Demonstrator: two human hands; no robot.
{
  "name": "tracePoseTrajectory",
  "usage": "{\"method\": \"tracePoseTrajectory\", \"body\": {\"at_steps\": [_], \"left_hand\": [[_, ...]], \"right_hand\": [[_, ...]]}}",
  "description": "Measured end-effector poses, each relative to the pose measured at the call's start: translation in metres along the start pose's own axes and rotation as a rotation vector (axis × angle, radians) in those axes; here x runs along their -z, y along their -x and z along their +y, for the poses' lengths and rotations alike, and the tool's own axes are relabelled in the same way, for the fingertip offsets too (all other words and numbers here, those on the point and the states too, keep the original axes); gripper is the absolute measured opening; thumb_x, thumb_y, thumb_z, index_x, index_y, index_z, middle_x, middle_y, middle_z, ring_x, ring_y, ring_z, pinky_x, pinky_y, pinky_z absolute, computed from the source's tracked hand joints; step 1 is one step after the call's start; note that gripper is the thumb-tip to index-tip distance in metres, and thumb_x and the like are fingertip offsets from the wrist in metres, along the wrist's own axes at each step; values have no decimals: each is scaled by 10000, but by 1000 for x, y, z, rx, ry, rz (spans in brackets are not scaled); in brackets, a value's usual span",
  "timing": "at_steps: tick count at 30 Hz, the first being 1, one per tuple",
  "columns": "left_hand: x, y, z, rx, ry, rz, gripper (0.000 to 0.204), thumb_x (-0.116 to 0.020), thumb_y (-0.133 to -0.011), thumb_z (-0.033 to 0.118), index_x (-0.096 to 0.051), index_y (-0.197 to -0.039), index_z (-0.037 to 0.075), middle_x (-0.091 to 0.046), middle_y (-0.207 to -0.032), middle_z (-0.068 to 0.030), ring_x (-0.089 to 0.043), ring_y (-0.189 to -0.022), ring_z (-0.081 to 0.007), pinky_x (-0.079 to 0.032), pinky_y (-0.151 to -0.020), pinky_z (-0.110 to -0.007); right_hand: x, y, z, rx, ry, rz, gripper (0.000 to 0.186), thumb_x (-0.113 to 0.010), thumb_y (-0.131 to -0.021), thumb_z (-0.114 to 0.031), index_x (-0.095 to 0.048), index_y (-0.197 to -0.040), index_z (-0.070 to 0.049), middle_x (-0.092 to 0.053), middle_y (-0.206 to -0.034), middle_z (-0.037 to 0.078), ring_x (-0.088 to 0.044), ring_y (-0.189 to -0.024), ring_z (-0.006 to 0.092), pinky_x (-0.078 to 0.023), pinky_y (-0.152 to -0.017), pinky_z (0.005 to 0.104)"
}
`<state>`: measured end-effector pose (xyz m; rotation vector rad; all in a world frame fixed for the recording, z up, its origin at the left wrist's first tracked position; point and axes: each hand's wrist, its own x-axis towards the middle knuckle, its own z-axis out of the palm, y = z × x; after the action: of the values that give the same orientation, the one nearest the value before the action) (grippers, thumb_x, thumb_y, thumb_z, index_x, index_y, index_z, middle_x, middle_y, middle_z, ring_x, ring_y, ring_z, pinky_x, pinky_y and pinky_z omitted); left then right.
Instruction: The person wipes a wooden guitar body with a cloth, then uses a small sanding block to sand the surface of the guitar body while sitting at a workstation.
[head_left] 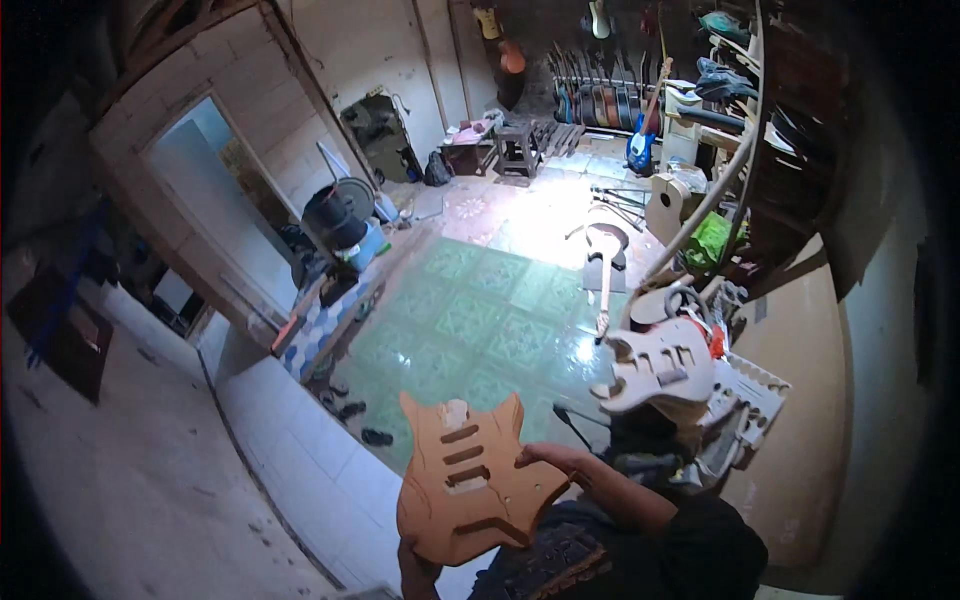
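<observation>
An unpainted, orange-brown electric guitar body [455, 507] is held up in front of me, its slotted face towards me and its two horns pointing away. Three narrow pickup slots and a wider cavity are cut into it. My right hand [552, 458] grips its right edge, thumb on the face and the other fingers hidden behind. At the lower left edge, my left hand [418, 572] supports the body, with most of its fingers out of sight.
To the right, a pale guitar body [660, 368] rests near a white slotted panel [750, 400]. An electric guitar [605, 260] lies farther off on the green tiled floor [470, 310]. Sandals [350, 410] line the floor's left edge. A blue guitar [642, 145] and a guitar rack [600, 105] stand at the back.
</observation>
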<state>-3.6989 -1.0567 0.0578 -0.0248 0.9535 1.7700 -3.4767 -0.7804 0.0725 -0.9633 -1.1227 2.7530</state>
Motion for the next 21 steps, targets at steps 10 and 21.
{"method": "tracePoseTrajectory", "body": {"at_steps": [10,21], "left_hand": [[-52,-318,114,-13,33,19,825,-588,-765,313,-329,-1498,36,-478,-1442,-213,-512,-1272,-427,-433,-1061,-590],[-214,-777,216,167,-88,12,724,-620,-765,229,-425,-1434,30,-554,-1372,-153,-554,-1243,-352,-439,-1079,-502]], "right_hand": [[93,-285,-227,4,-6,-100,477,-665,-872,-247,-548,-1274,-19,-659,-1106,97,-673,-941,178,-569,-814,354],[341,-487,-434,99,-281,552,577,-498,-983,-548,-548,-1326,-88,-657,-1216,77,-648,-992,206,-531,-892,377]]}}
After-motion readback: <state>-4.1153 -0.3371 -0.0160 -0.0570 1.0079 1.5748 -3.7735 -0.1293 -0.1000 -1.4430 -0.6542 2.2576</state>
